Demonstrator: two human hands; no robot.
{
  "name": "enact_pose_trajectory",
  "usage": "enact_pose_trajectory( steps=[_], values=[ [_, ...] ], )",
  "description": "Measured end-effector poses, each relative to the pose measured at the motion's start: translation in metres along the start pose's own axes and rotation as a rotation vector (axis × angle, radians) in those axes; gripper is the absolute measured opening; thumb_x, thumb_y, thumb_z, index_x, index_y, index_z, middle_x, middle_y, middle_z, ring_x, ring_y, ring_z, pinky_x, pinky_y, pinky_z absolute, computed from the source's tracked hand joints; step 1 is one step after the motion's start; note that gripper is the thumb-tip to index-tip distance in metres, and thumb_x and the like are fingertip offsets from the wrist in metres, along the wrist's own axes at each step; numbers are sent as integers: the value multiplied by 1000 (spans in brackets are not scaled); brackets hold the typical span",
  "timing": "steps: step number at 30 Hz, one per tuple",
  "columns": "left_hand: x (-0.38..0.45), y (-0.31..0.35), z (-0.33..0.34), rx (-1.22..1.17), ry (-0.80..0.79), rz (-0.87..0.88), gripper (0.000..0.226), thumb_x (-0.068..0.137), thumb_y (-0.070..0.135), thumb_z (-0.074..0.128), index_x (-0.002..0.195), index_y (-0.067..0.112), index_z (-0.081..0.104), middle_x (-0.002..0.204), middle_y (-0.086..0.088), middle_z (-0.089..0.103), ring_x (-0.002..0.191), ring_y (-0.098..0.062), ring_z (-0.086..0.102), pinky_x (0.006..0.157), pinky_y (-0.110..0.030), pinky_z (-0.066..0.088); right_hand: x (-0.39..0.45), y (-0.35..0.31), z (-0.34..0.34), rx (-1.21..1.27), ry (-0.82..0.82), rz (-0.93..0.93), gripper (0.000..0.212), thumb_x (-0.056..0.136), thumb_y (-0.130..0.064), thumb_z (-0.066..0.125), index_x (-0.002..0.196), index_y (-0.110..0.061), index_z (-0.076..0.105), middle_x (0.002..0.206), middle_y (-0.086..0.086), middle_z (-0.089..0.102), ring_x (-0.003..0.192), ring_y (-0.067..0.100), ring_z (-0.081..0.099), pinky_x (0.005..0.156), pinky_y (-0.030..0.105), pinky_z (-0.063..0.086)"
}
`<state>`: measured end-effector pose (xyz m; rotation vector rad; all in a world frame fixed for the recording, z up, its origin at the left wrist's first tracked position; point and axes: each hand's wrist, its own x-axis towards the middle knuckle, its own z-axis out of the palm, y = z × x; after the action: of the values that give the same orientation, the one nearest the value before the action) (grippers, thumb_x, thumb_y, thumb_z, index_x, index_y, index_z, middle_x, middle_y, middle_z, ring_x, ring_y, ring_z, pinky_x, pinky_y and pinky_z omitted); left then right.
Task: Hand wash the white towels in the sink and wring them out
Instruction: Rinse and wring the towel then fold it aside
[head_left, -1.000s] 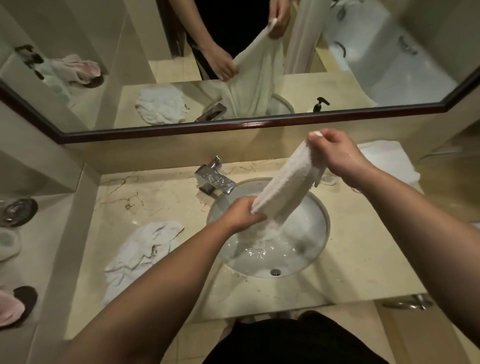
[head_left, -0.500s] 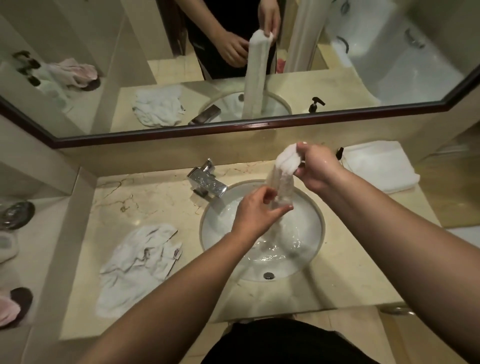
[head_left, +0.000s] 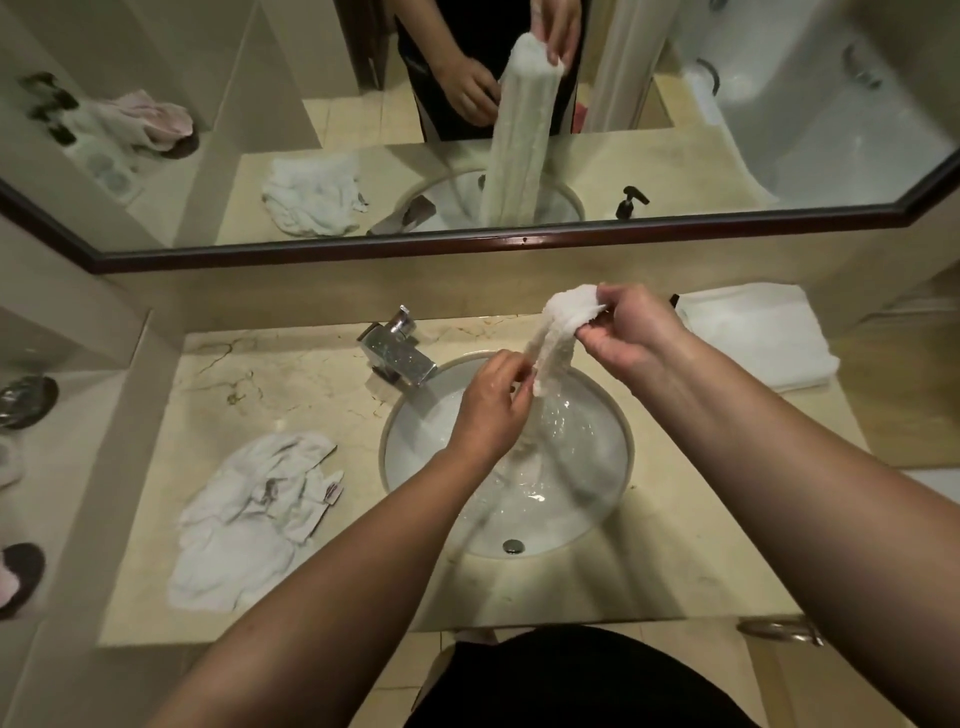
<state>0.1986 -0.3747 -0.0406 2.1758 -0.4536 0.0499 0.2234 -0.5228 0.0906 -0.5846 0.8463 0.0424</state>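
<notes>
A wet white towel (head_left: 558, 332) hangs in a long bunched strand over the round white sink (head_left: 405, 441). My right hand (head_left: 631, 332) pinches its top end, raised above the basin's back rim. My left hand (head_left: 493, 405) is lower, fingers curled round the strand partway down. The towel's lower end blurs into the basin, where water is splashing. A crumpled white towel (head_left: 254, 519) lies on the counter left of the sink. A folded white towel (head_left: 753, 332) lies on the counter at the right.
A chrome faucet (head_left: 397, 353) stands at the sink's back left. The marble counter (head_left: 675, 561) runs to a front edge near my body. A mirror (head_left: 519, 130) spans the wall behind. A pump bottle shows in the mirror. Small items sit on a ledge at far left.
The towel went from a slanted stretch between my hands to a vertical hanging strand. My right hand moved left and toward the basin; my left hand slid along the strand.
</notes>
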Motion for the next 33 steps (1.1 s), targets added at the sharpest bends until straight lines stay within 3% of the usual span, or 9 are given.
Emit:
enact_pose_trajectory(
  steps=[5,9,12,15,17,21,24,27,33],
  values=[
    [7,18,-20,-327,-3,-216,17,103,29,52,91,18,53,76,9,54,67,-2,47,64,-26,40,21,-22,-27,-307,54,-43,13,102,2,40,106,4,53,98,18,60,90,26,65,71,37,57],
    [27,45,-35,-462,-112,-238,12,103,13,52,92,9,54,77,3,48,65,1,44,63,-15,37,37,-21,-54,-855,145,-104,21,101,-7,52,80,-5,53,76,11,55,58,17,58,43,26,50],
    [40,62,-37,-534,-148,-265,13,103,11,53,89,11,53,75,0,51,67,-9,46,62,-20,38,37,-13,-66,-1468,143,-384,37,98,-42,59,97,-5,63,96,9,64,80,23,64,73,36,56],
    [60,73,-44,-543,-196,-282,19,101,12,56,83,16,54,69,5,55,61,-5,49,60,-20,40,17,-12,-62,-1188,-326,-448,51,95,-46,59,136,-15,55,126,-2,60,113,10,59,90,16,48],
    [74,81,-50,-518,-244,-299,23,99,10,58,78,17,57,68,5,59,61,-5,51,62,-23,42,7,-11,-57,-1142,-554,-351,46,90,-39,63,131,-17,59,123,-1,67,110,7,65,91,17,51],
    [88,78,-64,-564,-260,-313,20,94,13,67,75,17,64,71,6,65,67,-10,59,68,-25,47,1,-10,-40,-1229,-563,-414,23,95,-23,66,101,-2,70,89,11,73,75,22,70,72,33,55],
    [77,70,-70,-625,-250,-334,21,101,36,57,86,21,60,68,16,63,62,2,57,63,-17,45,-3,-8,-29,-1112,-564,-408,16,99,-18,60,98,-7,71,82,2,74,68,10,68,63,20,52],
    [54,50,-63,-515,-361,-314,36,99,56,46,108,26,65,96,12,71,87,2,67,79,-17,53,0,-5,-23,-996,-557,-395,22,100,-16,56,104,3,66,79,7,69,62,11,65,56,17,49],
    [29,0,-46,-86,-391,-272,30,82,30,81,109,20,70,98,9,71,89,-6,62,79,-25,51,1,-10,-12,-839,-527,-355,20,100,-19,56,96,0,62,77,10,63,65,19,61,61,23,51]
  ],
)
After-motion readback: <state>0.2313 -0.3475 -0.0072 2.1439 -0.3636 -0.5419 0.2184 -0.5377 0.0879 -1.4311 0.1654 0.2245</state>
